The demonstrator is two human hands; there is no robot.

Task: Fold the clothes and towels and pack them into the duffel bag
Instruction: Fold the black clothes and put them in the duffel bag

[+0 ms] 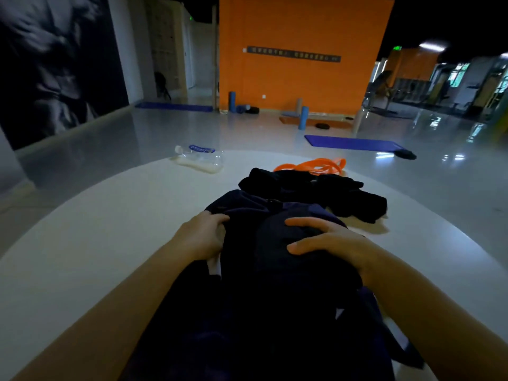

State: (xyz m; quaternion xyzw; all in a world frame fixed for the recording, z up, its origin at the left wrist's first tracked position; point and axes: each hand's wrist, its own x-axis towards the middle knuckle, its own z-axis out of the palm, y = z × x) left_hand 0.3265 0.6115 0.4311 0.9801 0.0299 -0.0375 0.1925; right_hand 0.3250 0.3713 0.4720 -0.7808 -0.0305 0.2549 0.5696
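A dark navy duffel bag (247, 325) lies on the white round table (110, 229) right in front of me, reaching from the near edge to the middle. My left hand (204, 235) grips the bag's left edge with curled fingers. My right hand (332, 243) lies on a dark bundle of cloth (277, 243) at the bag's top, its fingers and thumb curved over it. Beyond the bag sits a crumpled black garment (316, 191).
An orange resistance band (316, 165) lies behind the black garment. A clear plastic bottle (199, 156) rests on its side at the table's far left. Purple mats (351, 143) and blue foam rollers (303, 118) lie on the shiny floor before an orange wall.
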